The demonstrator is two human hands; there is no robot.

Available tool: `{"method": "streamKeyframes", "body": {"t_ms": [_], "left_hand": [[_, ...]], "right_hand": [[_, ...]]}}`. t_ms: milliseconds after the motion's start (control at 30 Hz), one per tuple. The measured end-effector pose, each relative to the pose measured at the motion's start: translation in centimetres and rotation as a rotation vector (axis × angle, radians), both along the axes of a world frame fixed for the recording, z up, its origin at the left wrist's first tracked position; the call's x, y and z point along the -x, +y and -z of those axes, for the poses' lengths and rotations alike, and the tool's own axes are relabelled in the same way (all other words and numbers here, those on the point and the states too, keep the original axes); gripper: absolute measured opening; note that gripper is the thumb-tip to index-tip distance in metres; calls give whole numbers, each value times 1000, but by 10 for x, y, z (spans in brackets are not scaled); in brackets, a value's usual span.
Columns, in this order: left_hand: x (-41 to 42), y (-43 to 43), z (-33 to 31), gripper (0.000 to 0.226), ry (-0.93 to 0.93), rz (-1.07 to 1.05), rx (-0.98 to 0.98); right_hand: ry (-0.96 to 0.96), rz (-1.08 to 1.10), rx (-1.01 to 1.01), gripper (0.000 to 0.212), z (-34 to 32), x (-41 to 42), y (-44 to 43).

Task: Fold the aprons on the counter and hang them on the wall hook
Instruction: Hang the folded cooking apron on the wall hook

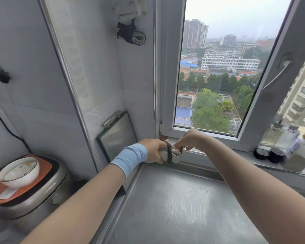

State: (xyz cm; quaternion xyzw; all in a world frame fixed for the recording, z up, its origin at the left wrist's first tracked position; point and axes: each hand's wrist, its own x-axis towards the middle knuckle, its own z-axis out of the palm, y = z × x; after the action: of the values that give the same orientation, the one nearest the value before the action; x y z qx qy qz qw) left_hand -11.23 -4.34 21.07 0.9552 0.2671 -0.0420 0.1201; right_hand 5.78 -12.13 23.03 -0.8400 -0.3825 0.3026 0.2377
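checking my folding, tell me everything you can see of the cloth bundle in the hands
The bundle is pale grey cloth, rolled into a short thick roll, with a dark strap looped round its middle. The left hand grips one end, holding it at the far edge of the metal counter. The right hand pinches the strap at the other side.

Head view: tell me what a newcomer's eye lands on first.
At centre, the left hand grips a rolled apron at the steel counter's back edge, while the right hand pinches its dark strap. Behind them the window shows a city skyline; two rolled bundles hang high on the wall.
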Motion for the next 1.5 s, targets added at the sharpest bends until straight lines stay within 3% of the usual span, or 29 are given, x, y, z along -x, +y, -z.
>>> {"method": "streamKeyframes", "body": {"t_ms": [100,233,333,433,533,667,767,867,933,1033,1133,1267,1500], "left_hand": [[1,-2,4,52,-52,-1,16],[0,2,7,55,-21,-42,-1],[-1,8,4,63,70,-23,-84],[-5,10,1,51,117,-3,-138],[-8,14,0,42,87,-2,-131],[-5,21,5,44,-52,6,46],[-7,22,14,34,-128,6,272],[-7,18,15,39,-447,-178,717],[-8,18,15,35,-576,-288,763],[-11,24,17,22,-500,-332,756],[-15,25,15,10,-468,-389,883],[-25,17,10,12,-590,-446,766],[-37,6,13,14,-653,-429,297]], "right_hand": [[-110,-55,-62,30,5,8,9],[92,-20,-198,17,9,15,7],[101,-78,-149,13,6,25,9],[215,-73,-126,16,1,36,15],[122,-58,-171,31,2,37,17],[136,-74,-234,27,9,33,11],[-19,-50,-198,18,15,34,10],[-91,48,-290,23,25,32,13],[-53,83,-380,20,29,30,14],[3,110,-487,13,32,28,12],[33,106,-551,16,34,23,7],[-40,27,-635,11,38,19,4],[-59,10,-650,26,34,11,1]]}}
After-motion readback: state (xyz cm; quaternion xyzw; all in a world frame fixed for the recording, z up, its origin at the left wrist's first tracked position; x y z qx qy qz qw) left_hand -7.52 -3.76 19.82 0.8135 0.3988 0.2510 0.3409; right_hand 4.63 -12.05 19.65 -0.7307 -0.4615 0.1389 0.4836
